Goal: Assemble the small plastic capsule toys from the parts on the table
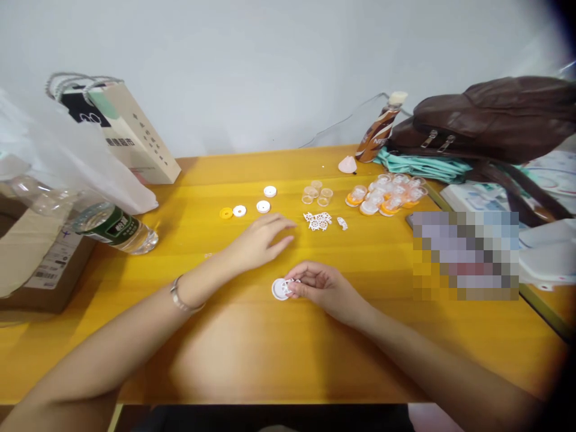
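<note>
My right hand (321,289) pinches a small white cut-out piece (287,287) between thumb and fingers. That piece overlaps a shallow white round disc (278,292); whether the fingers grip the disc too, I cannot tell. My left hand (263,240) hovers with fingers apart and holds nothing. Right of its fingertips lies a pile of white cut-out pieces (317,221), with a single one (342,223) beside it. Beyond the left hand are several white discs (263,207) and a yellow disc (225,213). Clear round cups (323,197) stand behind the pile.
Clear-topped pieces with orange and white bases (387,195) cluster at the right. A pixelated flat object (463,255) lies nearer. A brown bag (486,120) and brown bottle (378,132) stand behind. Left are a water bottle (119,228), cardboard box (67,282) and paper bag (135,138).
</note>
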Demonstrator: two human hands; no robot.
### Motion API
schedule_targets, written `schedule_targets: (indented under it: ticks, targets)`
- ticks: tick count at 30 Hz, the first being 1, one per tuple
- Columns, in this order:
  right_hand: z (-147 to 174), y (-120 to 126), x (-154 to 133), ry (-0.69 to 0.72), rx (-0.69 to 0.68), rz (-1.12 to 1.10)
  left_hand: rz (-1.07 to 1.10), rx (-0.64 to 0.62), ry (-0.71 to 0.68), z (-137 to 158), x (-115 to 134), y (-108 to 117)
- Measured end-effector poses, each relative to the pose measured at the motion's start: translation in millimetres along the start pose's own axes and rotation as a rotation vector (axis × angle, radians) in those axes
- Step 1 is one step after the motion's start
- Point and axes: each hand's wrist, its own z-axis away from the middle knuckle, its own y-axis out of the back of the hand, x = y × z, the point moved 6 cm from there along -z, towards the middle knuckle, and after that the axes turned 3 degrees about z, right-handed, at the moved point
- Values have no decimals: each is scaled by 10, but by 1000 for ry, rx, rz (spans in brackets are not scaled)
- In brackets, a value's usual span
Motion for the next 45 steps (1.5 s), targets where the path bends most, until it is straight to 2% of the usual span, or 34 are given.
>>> schedule_targets:
  ticks: [3,6,11,16,19,22,26,29,35,41,45]
  targets:
    - [3,-4,27,-23,7,2,-83,-44,-70,-387,-40,-180]
    - [17,-34,23,-29,-16,3,-131,-23,-100,-602,-26,-360]
    - [31,-57,-6,-32,-37,-4,-122,1,-93,-698,-64,-541]
    - [20,-32,-10,-44,-15,-6,-76,24,-75,-690,-157,-527]
    - [12,-18,3,-47,-3,-10,-11,80,-40,-599,-147,-392]
    - [2,-6,11,-39,-5,-15,153,139,38,-410,-118,-198]
    - [-10,20,-4,-5,-11,8,287,180,94,-27,-67,47]
    - [-13,34,-23,10,0,54,387,143,114,279,-51,128]
    - [-21,40,-47,23,34,125,627,181,283,671,-140,33]
    - [-35,59,-63,53,51,133,672,153,307,705,-138,-157]
    - [-29,69,-67,50,67,140,706,270,324,735,-131,-92]
